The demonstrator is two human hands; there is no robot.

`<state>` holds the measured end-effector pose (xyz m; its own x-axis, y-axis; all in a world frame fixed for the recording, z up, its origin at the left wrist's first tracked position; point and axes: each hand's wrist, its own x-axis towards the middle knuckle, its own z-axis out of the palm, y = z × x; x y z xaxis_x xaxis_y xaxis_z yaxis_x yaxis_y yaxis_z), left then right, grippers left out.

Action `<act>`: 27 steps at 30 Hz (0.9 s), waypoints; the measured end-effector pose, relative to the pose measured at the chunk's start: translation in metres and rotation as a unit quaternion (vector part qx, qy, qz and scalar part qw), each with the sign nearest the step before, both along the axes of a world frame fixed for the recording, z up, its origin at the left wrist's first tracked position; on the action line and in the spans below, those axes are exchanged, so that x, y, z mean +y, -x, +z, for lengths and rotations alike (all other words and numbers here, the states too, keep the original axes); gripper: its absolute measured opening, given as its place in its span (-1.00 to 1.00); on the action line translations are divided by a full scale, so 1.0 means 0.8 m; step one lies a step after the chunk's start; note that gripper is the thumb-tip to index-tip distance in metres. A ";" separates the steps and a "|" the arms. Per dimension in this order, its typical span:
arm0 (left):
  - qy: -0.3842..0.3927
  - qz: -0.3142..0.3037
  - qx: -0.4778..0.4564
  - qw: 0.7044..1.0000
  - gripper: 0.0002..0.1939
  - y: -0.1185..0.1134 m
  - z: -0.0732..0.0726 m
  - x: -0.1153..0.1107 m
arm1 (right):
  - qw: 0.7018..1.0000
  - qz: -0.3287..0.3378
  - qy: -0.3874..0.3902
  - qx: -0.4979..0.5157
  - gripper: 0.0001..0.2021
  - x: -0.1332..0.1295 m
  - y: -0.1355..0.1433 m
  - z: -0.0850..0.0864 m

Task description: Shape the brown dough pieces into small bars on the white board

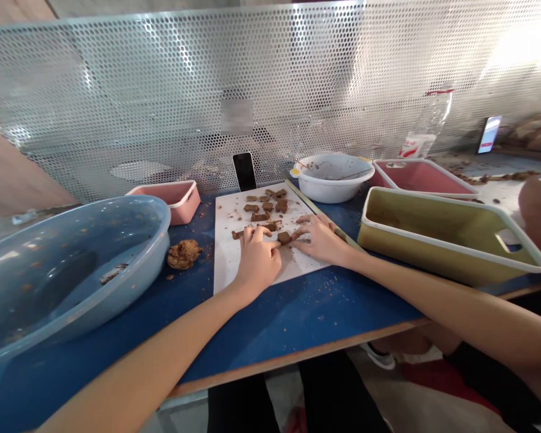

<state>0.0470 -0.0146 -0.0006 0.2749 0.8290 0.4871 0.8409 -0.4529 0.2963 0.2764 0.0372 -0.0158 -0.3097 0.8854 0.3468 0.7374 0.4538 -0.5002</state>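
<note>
A small block of brown clay point(284, 238) sits on a white board point(228, 267), between the fingertips of my two hands. My left hand point(259, 258) touches the block's left side, its other fingers bent over the board beside a flat brown strip point(273, 226). From the right, my right hand point(320, 240) meets the block with its fingertips, the fingers slightly apart. Several shaped brown pieces point(267, 206) and crumbs lie farther up the board. Along the board's right edge runs a long thin stick point(304, 198), partly behind my right hand.
A large blue basin point(160, 240) and a brown lump point(184, 254) are left. A pink basket point(189, 201) and a phone point(244, 171) stand behind. On the right are a white basin point(329, 191), a green basket point(415, 246), another pink basket point(433, 174) and a bottle point(426, 126).
</note>
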 end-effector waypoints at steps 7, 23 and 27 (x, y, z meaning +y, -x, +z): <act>0.000 0.006 -0.005 1.000 -0.59 0.000 0.000 0.001 | 0.999 -0.016 0.034 -0.011 -0.86 -0.005 0.006 0.007; 0.018 0.009 -0.016 1.000 -0.60 0.001 0.004 0.004 | 0.998 -0.040 0.041 -0.004 -0.88 -0.010 0.009 0.011; 0.014 0.012 -0.023 1.000 -0.60 0.003 0.003 0.006 | 0.999 -0.016 0.035 0.002 -0.85 -0.007 0.003 0.007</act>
<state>0.0450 -0.0102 0.0016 0.2327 0.8488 0.4747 0.8369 -0.4234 0.3469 0.2739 0.0318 -0.0103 -0.2803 0.9169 0.2841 0.7490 0.3940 -0.5327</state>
